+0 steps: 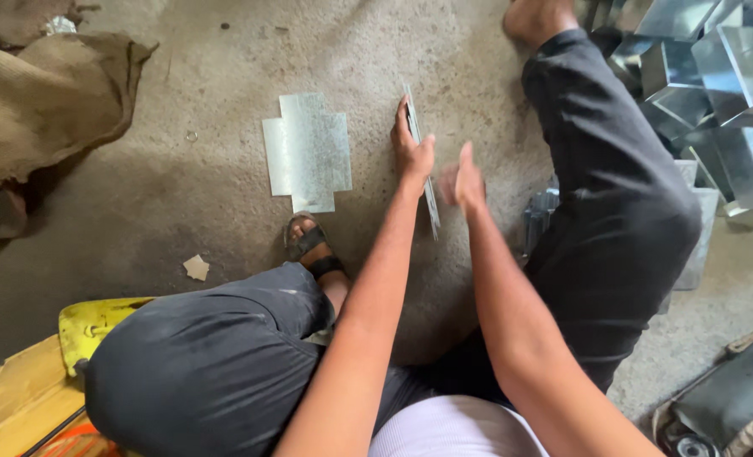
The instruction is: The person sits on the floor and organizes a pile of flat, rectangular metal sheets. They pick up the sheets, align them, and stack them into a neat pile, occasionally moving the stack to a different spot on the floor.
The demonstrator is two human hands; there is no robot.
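Seated on the floor with knees spread, the person grips a thin metal sheet (420, 161) stood on edge with the left hand (412, 152), while the right hand (461, 182), blurred and just beside it, looks loose-fingered and empty; the work seems to be at the handling stage, and steadying the sheet would need both hands. Beyond lies a flat notched metal blank (308, 152) on the gritty concrete floor (182, 195), with burlap sacking (46, 93) far left and folded metal boxes (715, 76) far right.

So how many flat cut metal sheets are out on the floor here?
2. One notched sheet lies flat on the floor ahead of the sandalled foot. A second sheet stands on edge, held by the left hand. The pile of folded metal boxes may hide more.
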